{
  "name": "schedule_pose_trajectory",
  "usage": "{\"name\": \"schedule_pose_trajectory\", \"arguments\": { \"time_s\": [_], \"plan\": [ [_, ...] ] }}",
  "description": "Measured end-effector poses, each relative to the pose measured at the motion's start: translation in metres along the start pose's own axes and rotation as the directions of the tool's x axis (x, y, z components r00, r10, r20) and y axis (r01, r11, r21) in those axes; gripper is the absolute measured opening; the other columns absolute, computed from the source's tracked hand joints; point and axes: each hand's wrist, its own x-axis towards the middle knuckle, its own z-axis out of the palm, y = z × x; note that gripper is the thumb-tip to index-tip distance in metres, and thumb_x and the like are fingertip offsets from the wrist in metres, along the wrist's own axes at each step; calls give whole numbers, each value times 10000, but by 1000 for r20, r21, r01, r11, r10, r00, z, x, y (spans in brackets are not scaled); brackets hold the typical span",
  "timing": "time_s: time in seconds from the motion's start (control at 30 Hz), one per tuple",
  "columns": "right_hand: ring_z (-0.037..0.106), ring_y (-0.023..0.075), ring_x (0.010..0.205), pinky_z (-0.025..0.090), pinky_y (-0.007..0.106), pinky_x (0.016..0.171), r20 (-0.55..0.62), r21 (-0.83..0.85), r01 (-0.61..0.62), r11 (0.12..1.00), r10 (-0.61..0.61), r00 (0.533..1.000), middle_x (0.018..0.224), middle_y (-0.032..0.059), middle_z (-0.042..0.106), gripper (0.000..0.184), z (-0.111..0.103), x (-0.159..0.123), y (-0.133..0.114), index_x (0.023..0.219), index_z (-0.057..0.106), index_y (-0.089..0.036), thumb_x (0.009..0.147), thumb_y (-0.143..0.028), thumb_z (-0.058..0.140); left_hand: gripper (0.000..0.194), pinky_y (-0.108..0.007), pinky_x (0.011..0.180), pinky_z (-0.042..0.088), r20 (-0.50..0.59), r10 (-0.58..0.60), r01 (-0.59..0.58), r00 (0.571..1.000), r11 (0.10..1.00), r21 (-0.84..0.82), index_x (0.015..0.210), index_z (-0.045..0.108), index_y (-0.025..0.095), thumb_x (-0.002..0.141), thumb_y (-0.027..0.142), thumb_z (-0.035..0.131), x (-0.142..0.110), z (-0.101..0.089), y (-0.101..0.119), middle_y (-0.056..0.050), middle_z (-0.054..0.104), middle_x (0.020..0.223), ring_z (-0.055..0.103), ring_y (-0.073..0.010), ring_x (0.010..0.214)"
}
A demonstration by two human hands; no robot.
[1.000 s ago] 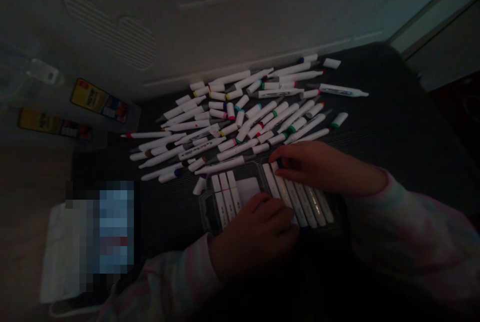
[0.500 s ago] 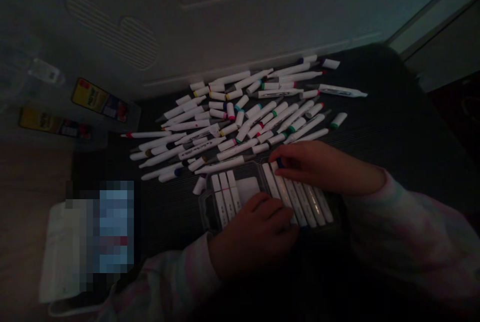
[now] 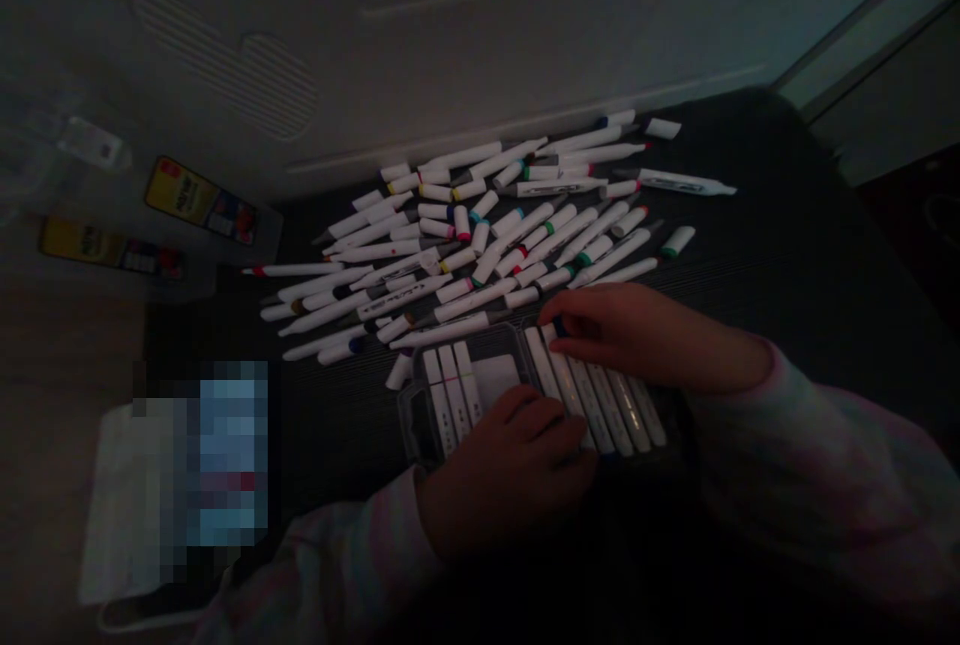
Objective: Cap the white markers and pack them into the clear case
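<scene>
A clear plastic marker case [image 3: 407, 425] lies open in front of me, with three white markers [image 3: 452, 385] in its left half and a row of several white markers [image 3: 611, 405] in its right half. My left hand [image 3: 517, 470] rests across the case, its fingers curled over the lower end of a marker in the right half; the fingertips are partly hidden. At the top of that row, my right hand [image 3: 622, 330] has its thumb and fingers closed around a blue-ended marker [image 3: 559, 327], mostly covered by the fingers.
Loose uncapped markers [image 3: 405, 297] and marker caps [image 3: 679, 242] are scattered over the dark table [image 3: 795, 215] behind the case. A pale panel [image 3: 525, 55] stands at the back. Clear containers with yellow labels [image 3: 180, 190] stand at left, above a blurred-out device [image 3: 232, 455].
</scene>
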Motion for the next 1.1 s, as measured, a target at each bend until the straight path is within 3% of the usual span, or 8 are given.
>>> {"name": "schedule_pose_trajectory", "arguments": {
  "time_s": [0.6, 0.8, 0.97, 1.03, 1.1],
  "plan": [
    [518, 116, 619, 331, 222, 561, -29, -59, 5, 998, -7, 1000, 676, -11, 581, 205, 3, 1, 0, 946, 586, -197, 767, -267, 513, 176, -365, 789, 387, 16, -1, 1, 1000, 1000, 6, 938, 569, 201, 841, 233, 426, 0, -1, 1, -29, 576, 916, 482, -175, 856],
    [514, 110, 605, 339, 220, 551, -20, 14, -9, 1000, 9, 1000, 674, -12, 585, 219, -2, 1, -2, 970, 576, -188, 789, -278, 490, 174, -367, 791, 385, 7, 1, -1, 1000, 1000, -1, 932, 573, 193, 838, 233, 431, 0, -1, 0, -27, 578, 925, 480, -180, 860],
    [502, 94, 559, 361, 213, 531, -183, 204, -27, 979, 65, 981, 625, -16, 552, 194, -7, 0, -1, 902, 572, -160, 826, -271, 432, 187, -367, 783, 383, 13, -2, 2, 1000, 1000, -7, 941, 567, 185, 850, 239, 413, -1, -1, 0, -26, 580, 926, 481, -178, 863],
    [500, 99, 574, 372, 218, 531, -306, 264, -25, 964, 108, 946, 641, -9, 548, 187, -7, 0, 1, 882, 569, -156, 826, -276, 437, 186, -366, 786, 379, 8, -13, 13, 1000, 1000, -7, 938, 566, 181, 852, 240, 412, -1, 0, 0, -22, 583, 917, 483, -175, 858],
    [498, 107, 595, 373, 227, 527, -456, 321, 5, 947, 150, 877, 660, -3, 547, 168, -5, 0, 4, 866, 573, -163, 810, -285, 471, 185, -361, 787, 377, 6, -23, 23, 1000, 1000, -11, 934, 567, 180, 854, 241, 412, -1, 0, 0, -18, 587, 903, 484, -172, 857]
  ]
}}
